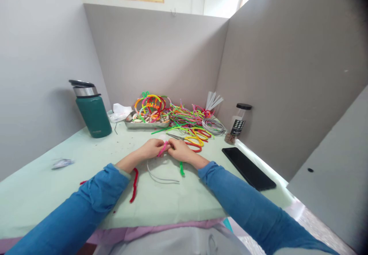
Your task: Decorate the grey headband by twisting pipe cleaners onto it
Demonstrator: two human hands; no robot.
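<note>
Both sets of fingertips meet on a pink pipe cleaner (162,148): the left hand (153,148) pinches one side of it and the right hand (178,150) pinches the other, knuckles almost touching. The hands sit on the pale green table (43,186), just in front of the loose heap of pipe cleaners (188,120).

To work the pink piece well, I judge the pinch should stay close on both sides of the bend — a short free length between the fingers keeps the wire from kinking elsewhere.

Outward from the hands, one thin white wire hoop (161,176) lies just below them, with one green pipe cleaner (181,169) by the right wrist and one red pipe cleaner (134,184) by the left sleeve.

Behind the hands are one metal tray (146,124) of finished shapes, one green flask (92,111) to its left, one clear jar (238,124) with a black lid right of the heap — and one black phone (248,168) right of the right forearm. The strands in the heap are too tangled to count.
</note>
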